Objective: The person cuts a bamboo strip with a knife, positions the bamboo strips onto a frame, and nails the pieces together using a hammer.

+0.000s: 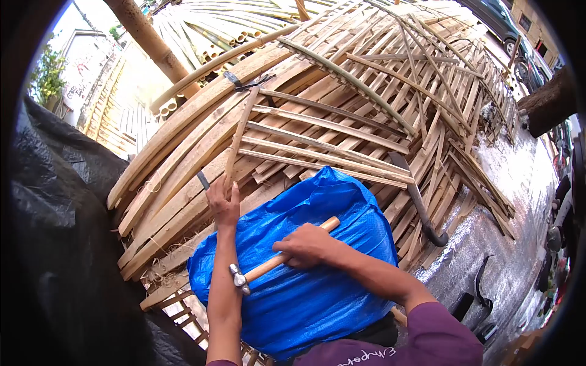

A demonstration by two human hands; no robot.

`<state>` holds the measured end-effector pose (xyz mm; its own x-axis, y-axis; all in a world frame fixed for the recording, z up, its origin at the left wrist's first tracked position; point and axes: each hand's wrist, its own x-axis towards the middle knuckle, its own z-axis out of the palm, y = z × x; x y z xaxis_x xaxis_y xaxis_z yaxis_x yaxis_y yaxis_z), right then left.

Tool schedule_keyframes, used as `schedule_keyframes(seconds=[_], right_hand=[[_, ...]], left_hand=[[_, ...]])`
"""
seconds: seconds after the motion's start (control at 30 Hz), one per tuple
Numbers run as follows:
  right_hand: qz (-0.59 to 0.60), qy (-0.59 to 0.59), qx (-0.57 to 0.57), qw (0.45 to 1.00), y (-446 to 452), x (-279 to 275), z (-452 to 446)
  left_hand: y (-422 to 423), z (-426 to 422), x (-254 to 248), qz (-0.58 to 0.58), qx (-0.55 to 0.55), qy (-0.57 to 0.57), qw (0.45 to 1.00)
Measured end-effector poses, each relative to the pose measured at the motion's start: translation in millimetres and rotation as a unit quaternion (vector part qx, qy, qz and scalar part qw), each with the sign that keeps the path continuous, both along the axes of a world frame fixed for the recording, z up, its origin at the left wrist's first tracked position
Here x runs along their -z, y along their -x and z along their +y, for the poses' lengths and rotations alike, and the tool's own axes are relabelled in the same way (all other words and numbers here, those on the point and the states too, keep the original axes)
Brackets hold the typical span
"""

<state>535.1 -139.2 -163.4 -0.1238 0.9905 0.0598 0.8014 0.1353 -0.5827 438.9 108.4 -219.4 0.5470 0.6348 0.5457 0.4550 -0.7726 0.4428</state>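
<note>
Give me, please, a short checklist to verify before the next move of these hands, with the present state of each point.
1. Right hand closed on the hammer by its handle: ok.
2. Left hand at the near end of the wooden strip: ok; how firmly it holds, cannot tell.
3. Hammer head clear of the left forearm: cannot tell; they overlap in this view.
4. Slats fastened to the strip: cannot tell; joints too small.
5. Blue sheet smooth: not ok, it is wrinkled.
6. Dark hooked bar away from both hands: ok.
</note>
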Motion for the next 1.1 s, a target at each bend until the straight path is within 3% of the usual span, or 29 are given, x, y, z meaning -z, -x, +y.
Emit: schedule_keyframes(seconds=[0.2,0.47,0.6,0.83,0.93,1.0,1.1], right_hand=[[-0.002,0.003,-0.004,1.0,-1,2,2],[0.003,-0.004,0.011,1.0,-1,6,3],[0.004,0.007,0.019,1.0,-4,11,5],[-0.007,-0.009,0.048,0.999,-6,7,4],[-0.008,-0.022,0.08,0.997,-8,11,5],[0.008,-0.031,0.099,0.995,-11,7,7],[0.132,-0.093,0.182,0.97,-22,2,17]], left_hand=[[8,5,18,0.043,-0.053,-0.045,0.997],[1,5,13,0.088,-0.098,-0.011,0.991],[-6,9,7,0.125,-0.098,-0.021,0.987],[-12,20,6,0.092,-0.066,-0.103,0.988],[-19,31,-3,0.095,-0.048,-0.074,0.992],[-29,39,-8,0.082,-0.047,-0.084,0.992],[-46,46,-6,0.033,-0.022,-0.087,0.995]])
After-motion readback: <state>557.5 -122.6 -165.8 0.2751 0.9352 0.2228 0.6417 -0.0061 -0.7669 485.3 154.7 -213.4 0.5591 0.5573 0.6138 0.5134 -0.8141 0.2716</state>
